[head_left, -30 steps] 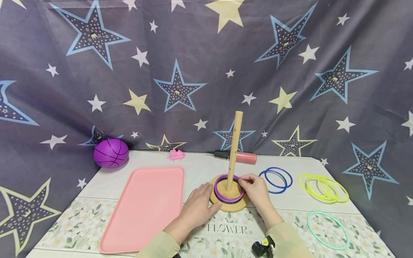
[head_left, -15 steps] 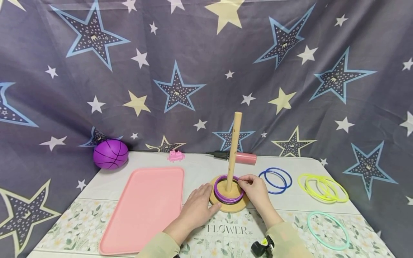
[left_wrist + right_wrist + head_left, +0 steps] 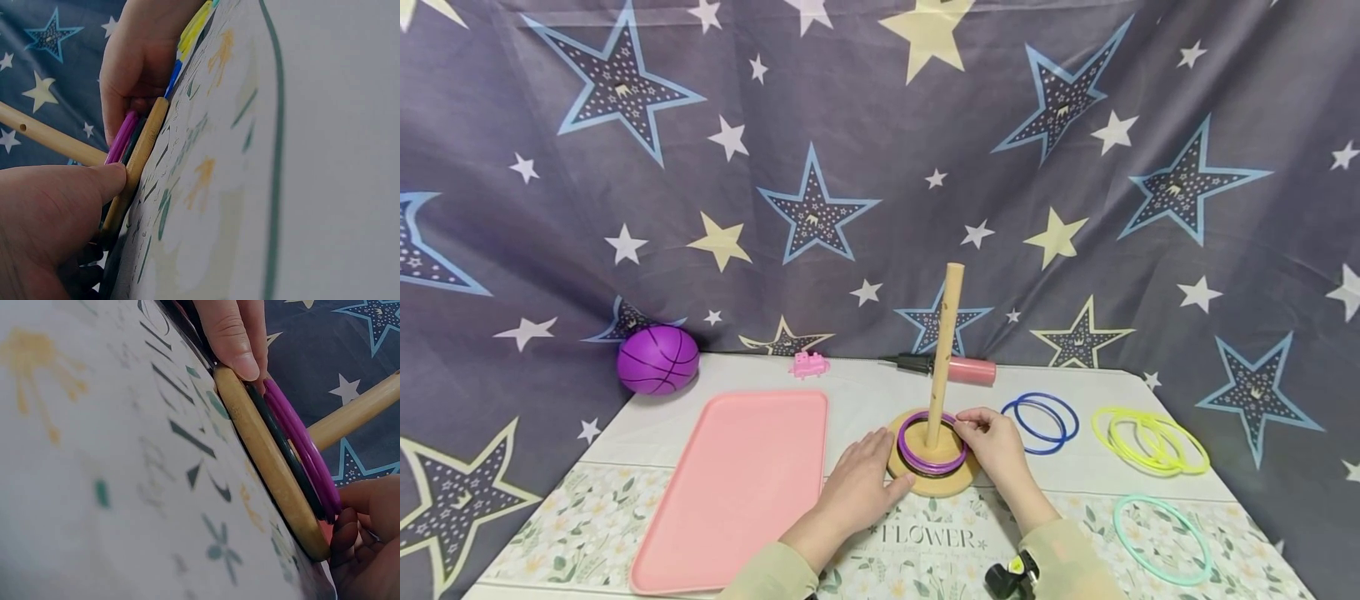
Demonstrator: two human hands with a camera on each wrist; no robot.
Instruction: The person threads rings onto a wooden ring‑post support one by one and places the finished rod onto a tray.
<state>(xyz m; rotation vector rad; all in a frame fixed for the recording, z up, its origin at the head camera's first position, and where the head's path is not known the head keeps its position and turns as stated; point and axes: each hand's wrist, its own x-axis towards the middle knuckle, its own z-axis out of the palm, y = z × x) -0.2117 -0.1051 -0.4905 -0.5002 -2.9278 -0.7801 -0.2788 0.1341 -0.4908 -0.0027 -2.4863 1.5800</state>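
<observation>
A wooden peg (image 3: 946,350) rises from a round wooden base (image 3: 275,469). Around it, purple rings (image 3: 312,456) lie stacked over a black ring (image 3: 289,452) on the base. My left hand (image 3: 861,479) rests against the left side of the base, fingers fairly straight; its thumb touches the front rim, as the left wrist view shows. At the right, my right hand (image 3: 997,446) pinches the edge of the purple rings between thumb and index finger, its other fingers curled. Part of that pinch is hidden in the left wrist view.
A pink tray (image 3: 745,483) lies left of the base. To the right are blue rings (image 3: 1041,394), several yellow rings (image 3: 1165,465) and a mint ring (image 3: 1165,577). Along the back sit a purple ball (image 3: 657,359), a pink toy (image 3: 808,364) and a pump (image 3: 973,371).
The hands stay at the base. The purple rings shift very slightly, showing a little more of the black ring at the front.
</observation>
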